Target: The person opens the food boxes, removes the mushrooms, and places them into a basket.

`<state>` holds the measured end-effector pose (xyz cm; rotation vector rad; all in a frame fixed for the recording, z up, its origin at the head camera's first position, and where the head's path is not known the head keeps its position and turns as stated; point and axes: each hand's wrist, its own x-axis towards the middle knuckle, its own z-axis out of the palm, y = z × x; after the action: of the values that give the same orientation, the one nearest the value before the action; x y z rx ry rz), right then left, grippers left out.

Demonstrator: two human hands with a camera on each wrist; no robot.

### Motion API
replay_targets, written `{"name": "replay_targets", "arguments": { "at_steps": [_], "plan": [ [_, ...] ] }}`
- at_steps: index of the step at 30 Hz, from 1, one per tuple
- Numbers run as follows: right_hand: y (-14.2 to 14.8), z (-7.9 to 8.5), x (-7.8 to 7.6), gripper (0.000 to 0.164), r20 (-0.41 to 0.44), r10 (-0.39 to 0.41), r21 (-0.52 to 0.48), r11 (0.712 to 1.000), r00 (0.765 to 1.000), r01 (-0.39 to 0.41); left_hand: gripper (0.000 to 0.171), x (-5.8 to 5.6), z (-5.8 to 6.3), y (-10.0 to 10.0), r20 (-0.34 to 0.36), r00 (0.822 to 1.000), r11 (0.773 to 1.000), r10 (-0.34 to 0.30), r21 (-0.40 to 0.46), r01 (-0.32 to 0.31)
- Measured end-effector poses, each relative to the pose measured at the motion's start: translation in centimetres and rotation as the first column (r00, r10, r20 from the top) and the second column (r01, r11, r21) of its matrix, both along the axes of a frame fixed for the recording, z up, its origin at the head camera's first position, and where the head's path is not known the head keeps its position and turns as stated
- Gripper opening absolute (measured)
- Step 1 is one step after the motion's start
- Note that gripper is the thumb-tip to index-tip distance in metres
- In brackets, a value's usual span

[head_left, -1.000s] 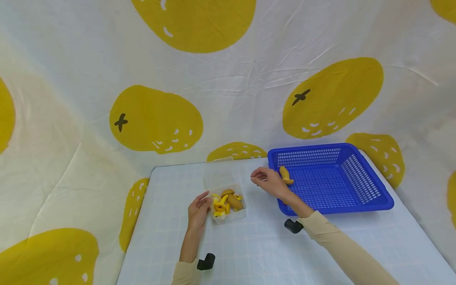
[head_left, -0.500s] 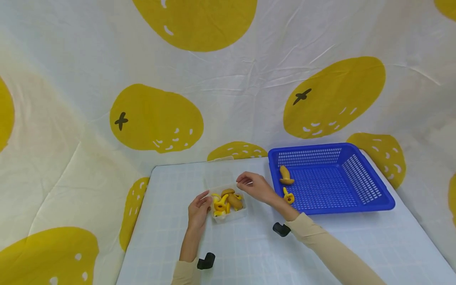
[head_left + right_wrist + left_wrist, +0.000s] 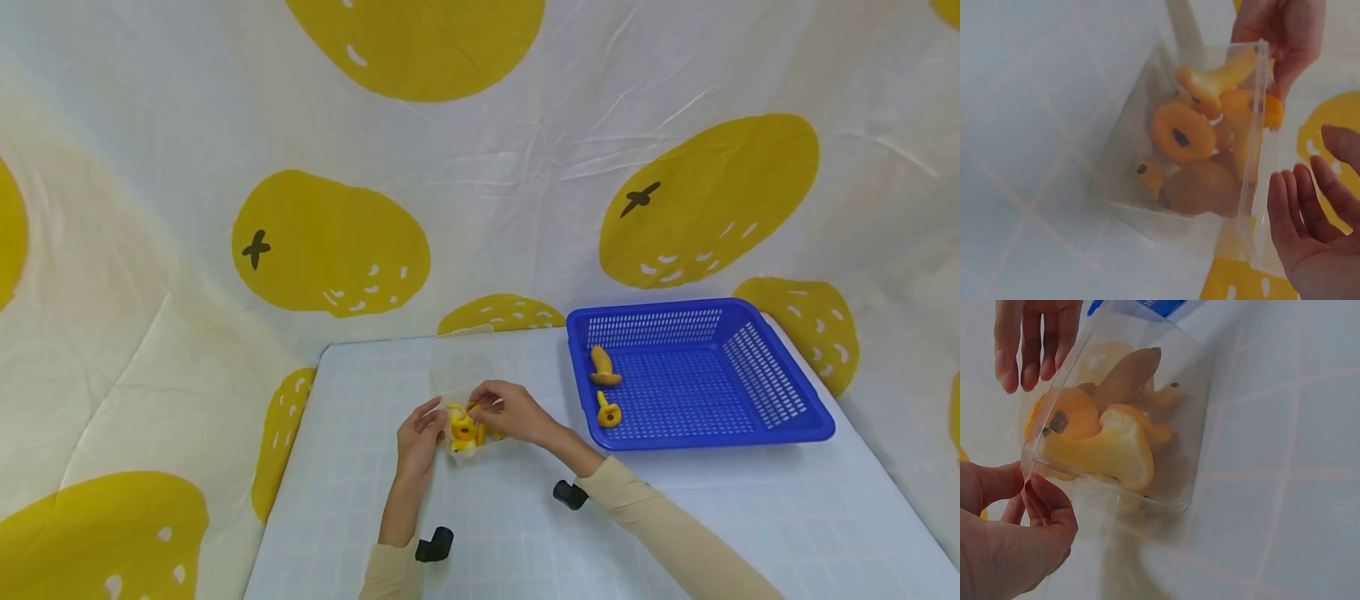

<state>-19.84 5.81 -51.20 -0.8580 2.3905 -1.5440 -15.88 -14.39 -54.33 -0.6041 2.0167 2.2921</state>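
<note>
A clear plastic box with its lid raised at the back holds several yellow and brown toy mushrooms. My left hand pinches the box's rim at the left side between thumb and fingers, as the left wrist view shows. Over the box's right part hovers my right hand, its fingers loosely bent just above the opening. In the right wrist view that hand has nothing between thumb and fingers. Through the wall show a yellow mushroom and a brown-capped one. From the head view, my right hand covers some of the mushrooms.
To the right stands a blue plastic basket. Along its left side lie a brown toy mushroom and a smaller yellow one. Behind the table hangs a white curtain with yellow fruit prints.
My right hand has moved left from the basket's edge to above the box. The small yellow mushroom in the basket has come into sight. My left hand has stayed at the box.
</note>
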Motion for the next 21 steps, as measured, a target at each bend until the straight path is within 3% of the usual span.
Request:
{"name": "replay_targets", "arguments": {
  "at_steps": [4, 10, 21],
  "plan": [
    [-0.8, -0.7, 0.2, 0.026, -0.052, 0.048, -0.008, 0.999, 0.997, -0.049, 0.04, -0.4, -1.3, -0.1, -0.029, 0.999, 1.0, 0.024, 0.012, -0.024],
    [-1.7, -1.7, 0.5, 0.028, -0.123, 0.08, 0.05, 0.996, 0.989, -0.075, 0.038, -0.2, -1.4, -0.2, -0.021, 0.999, 0.999, 0.032, 0.002, -0.032],
    [-1.3, -2.3, 0.7, 0.016, -0.154, 0.097, 0.055, 0.994, 0.983, -0.089, 0.038, -0.4, -1.6, 0.0, -0.045, 0.998, 0.999, 0.042, 0.026, -0.041]
  ]
}}
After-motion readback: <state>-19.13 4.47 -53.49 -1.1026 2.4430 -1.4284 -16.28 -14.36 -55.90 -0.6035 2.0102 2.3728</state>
